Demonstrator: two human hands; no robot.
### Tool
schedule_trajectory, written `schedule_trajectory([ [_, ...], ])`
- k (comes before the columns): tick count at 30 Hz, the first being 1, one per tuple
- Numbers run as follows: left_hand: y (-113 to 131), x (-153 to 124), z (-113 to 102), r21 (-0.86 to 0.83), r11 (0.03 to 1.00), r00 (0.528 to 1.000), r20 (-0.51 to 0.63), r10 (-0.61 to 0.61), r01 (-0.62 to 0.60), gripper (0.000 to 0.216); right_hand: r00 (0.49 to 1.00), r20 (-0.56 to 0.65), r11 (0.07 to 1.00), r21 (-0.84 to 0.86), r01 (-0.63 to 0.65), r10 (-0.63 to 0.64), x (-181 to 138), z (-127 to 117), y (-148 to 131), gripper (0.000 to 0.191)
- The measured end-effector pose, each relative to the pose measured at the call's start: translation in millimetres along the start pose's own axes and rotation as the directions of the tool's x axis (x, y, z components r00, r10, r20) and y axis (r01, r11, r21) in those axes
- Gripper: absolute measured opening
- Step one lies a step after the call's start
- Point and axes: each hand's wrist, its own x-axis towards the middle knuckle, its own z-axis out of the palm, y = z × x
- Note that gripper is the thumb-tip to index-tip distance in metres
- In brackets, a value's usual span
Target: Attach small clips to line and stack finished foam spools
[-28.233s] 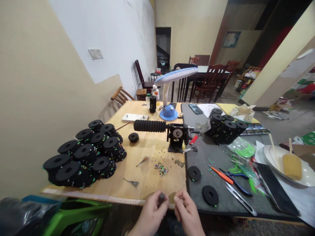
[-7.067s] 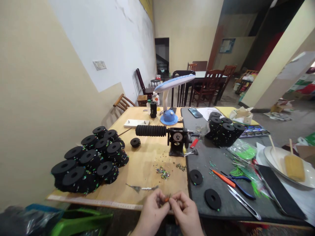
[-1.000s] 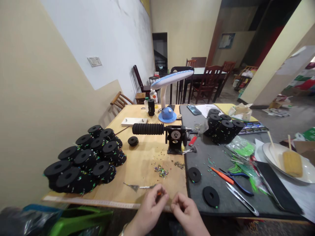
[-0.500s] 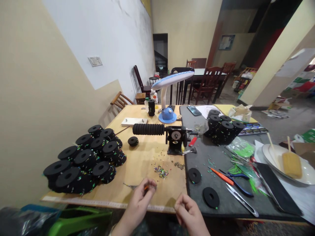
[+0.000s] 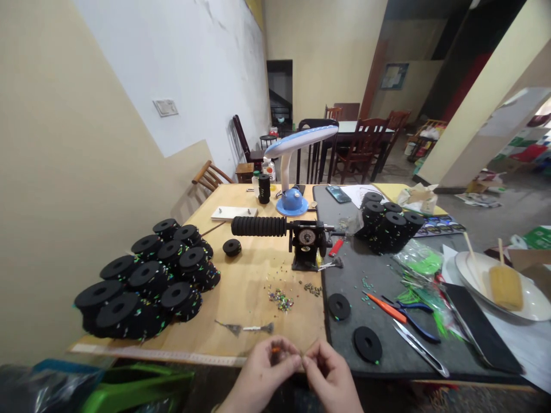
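My left hand (image 5: 269, 368) and my right hand (image 5: 330, 376) are close together at the near edge of the wooden table (image 5: 301, 324), their fingertips almost meeting. My left fingers pinch a tiny orange piece (image 5: 275, 349). My right fingers are pinched too, but whether they hold anything is too small to tell. A flat metal tool (image 5: 244, 328) and a scatter of coloured beads (image 5: 280, 299) lie just beyond my hands. Black foam discs flecked with colour (image 5: 129, 287) are heaped at the left.
A hand-cranked winder with a black ribbed grip (image 5: 279, 229) stands mid-table, under a blue desk lamp (image 5: 293, 201). On the grey-topped table at right lie foam discs (image 5: 368, 345), pliers (image 5: 408, 321) and long scissors (image 5: 419, 348). A green stool (image 5: 138, 387) is at lower left.
My left hand has moved from over the table back towards the table edge and my right hand, uncovering the metal tool. My right hand has barely moved.
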Motion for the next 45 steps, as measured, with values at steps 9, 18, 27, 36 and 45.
schedule_trajectory([
  [9,-4.7,6.7,-0.2,-0.143,0.989,0.992,-0.116,-0.049,0.032,0.032,0.970,0.062,0.918,-0.315,0.241,-0.234,-4.0,-2.2,2.7,0.022],
  [18,5.7,8.0,-9.4,0.034,0.997,0.986,-0.147,0.079,-0.075,0.031,0.979,0.097,0.910,-0.361,0.205,-0.182,-2.3,-14.1,1.4,0.014],
  [27,18.9,-2.4,-10.9,0.368,0.896,0.960,-0.027,0.278,-0.249,0.020,0.993,0.114,0.997,0.064,0.031,-0.038,8.2,-10.6,-28.9,0.049],
  [36,28.5,-5.4,-25.6,0.604,0.746,0.951,0.067,0.303,-0.280,0.023,0.968,0.245,0.992,-0.101,0.073,-0.046,20.2,6.6,-19.2,0.035],
  [45,43.1,52.5,-87.8,0.847,0.510,0.913,-0.079,0.401,-0.151,0.031,0.993,0.044,0.976,0.184,-0.114,0.107,24.6,-2.5,-4.5,0.054],
])
